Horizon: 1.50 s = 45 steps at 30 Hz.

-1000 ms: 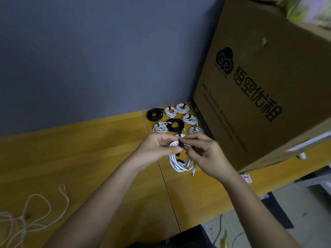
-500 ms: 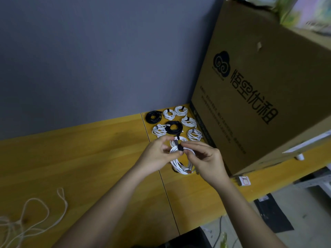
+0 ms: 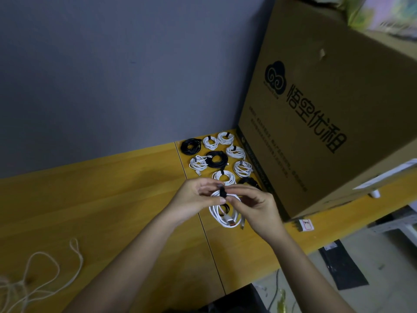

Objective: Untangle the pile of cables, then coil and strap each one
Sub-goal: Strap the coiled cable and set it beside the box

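Above wooden table [image 3: 112, 199], hands [image 3: 228, 201] pinch white cable coil [image 3: 225, 213] between them.

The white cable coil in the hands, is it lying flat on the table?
No, the white cable coil hangs above the table, gripped at its black strap by the left hand and right hand.
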{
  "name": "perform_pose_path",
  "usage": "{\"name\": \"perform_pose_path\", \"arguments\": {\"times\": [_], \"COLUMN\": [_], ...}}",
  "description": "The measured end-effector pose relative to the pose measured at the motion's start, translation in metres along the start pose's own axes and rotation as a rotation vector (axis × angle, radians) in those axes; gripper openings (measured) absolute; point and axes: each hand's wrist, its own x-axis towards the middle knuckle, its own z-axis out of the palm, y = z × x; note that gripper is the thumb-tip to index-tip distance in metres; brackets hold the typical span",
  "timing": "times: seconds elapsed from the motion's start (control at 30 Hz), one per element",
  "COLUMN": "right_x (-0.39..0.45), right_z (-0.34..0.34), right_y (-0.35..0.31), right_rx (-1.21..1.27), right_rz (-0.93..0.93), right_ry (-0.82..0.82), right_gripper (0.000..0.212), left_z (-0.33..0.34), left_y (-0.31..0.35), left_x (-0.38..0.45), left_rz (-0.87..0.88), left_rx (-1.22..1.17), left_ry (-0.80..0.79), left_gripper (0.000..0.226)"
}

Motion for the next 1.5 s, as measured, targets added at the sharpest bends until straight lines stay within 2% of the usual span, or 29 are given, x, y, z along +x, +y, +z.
{"name": "perform_pose_path", "arguments": {"times": [0.13,0.3,0.37,0.4,0.47,0.57,0.7,0.9,1.03,1.1,1.23,1.3,1.4,1.5], "right_x": [-0.001,-0.006,-0.011,-0.013,-0.017,-0.021,-0.026,-0.035,-0.025,-0.009,0.019,0.027,0.036,0.041], "right_z": [0.003,0.005,0.007,0.007,0.008,0.007,0.004,-0.008,-0.005,0.0,0.016,0.018,0.007,-0.011], "right_y": [0.003,0.014,0.02,0.024,0.031,0.042,0.061,0.098,0.122,0.134,0.155,0.168,0.178,0.184], "right_rx": [-0.057,-0.084,-0.014,0.005,0.009,0.01,0.012,0.011,0.165,0.158,0.153,0.098,0.058,-0.056], "right_rz": [-0.002,0.079,0.158,0.181,0.202,0.26,0.353,0.537,0.675,0.628,0.636,0.64,0.591,0.541], "right_ry": [0.021,0.028,0.044,0.055,0.077,0.104,0.097,0.08,0.062,0.117,0.299,0.335,0.424,0.444], "right_gripper": [0.024,0.016,0.009,0.006,0.004,0.004,0.004,0.023,0.037,0.038,0.026,0.025,0.017,0.019], "left_z": [0.004,0.006,0.009,0.011,0.015,0.019,0.032,0.053,0.057,0.052,0.037,0.031,0.024,0.026], "left_y": [0.0,-0.007,-0.015,-0.019,-0.03,-0.048,-0.074,-0.105,-0.121,-0.126,-0.131,-0.135,-0.146,-0.157], "left_x": [-0.006,-0.011,-0.011,-0.012,-0.012,-0.002,0.016,0.043,0.063,0.074,0.09,0.096,0.102,0.106], "left_rz": [0.096,0.3,0.343,0.328,0.21,-0.016,-0.172,-0.205,-0.167,-0.157,-0.248,-0.277,-0.335,-0.365], "left_rx": [0.063,0.709,0.817,0.794,0.597,0.269,0.109,0.115,0.136,0.132,0.018,0.092,0.301,0.498], "left_ry": [0.035,-0.01,-0.037,-0.041,-0.021,0.032,0.023,0.078,0.199,0.255,0.303,0.265,0.198,0.111], "left_gripper": [0.027,0.034,0.039,0.041,0.039,0.023,0.021,0.019,0.02,0.019,0.015,0.014,0.041,0.049]}}
